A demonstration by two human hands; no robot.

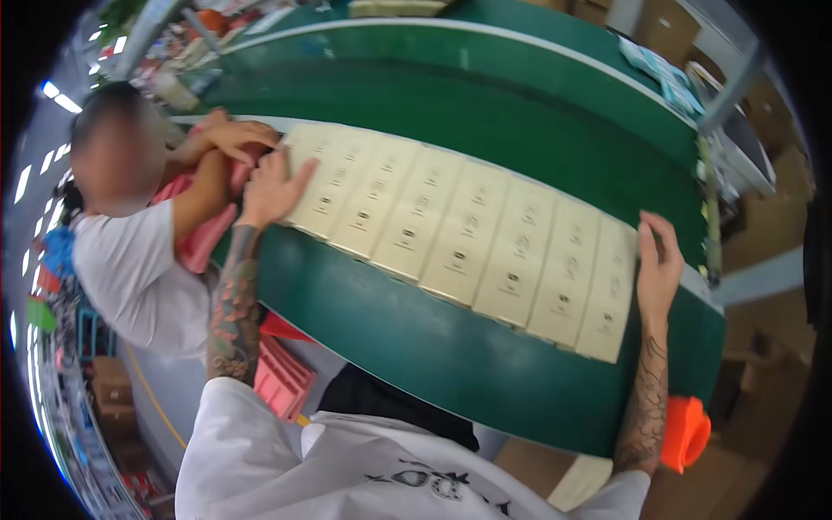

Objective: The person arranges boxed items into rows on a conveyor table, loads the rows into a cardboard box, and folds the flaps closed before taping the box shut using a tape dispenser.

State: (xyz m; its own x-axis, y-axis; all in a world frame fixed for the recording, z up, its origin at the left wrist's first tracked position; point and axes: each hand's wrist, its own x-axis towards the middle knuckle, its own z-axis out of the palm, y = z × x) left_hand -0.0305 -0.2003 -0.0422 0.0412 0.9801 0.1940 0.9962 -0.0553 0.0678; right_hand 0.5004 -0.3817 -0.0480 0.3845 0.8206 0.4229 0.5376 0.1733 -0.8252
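Several long cream cardboard boxes (469,227) lie side by side in a slightly curved row, with small dark printing on their upper faces. At the row's left end, my left hand (276,186) rests against the outermost box, thumb apart from the fingers. My right hand (660,260) stands at the opposite end, its fingers extended along the outer side of the last box (609,290). Whether the right palm touches that box, I cannot tell. Neither hand is closed around anything.
The boxes lie on a green worktable (381,321) beside a green conveyor belt (485,104). A co-worker in a white shirt (143,269) sits close on the left, arms near the row. An orange object (685,433) is at the right; cardboard boxes (767,230) stand beyond.
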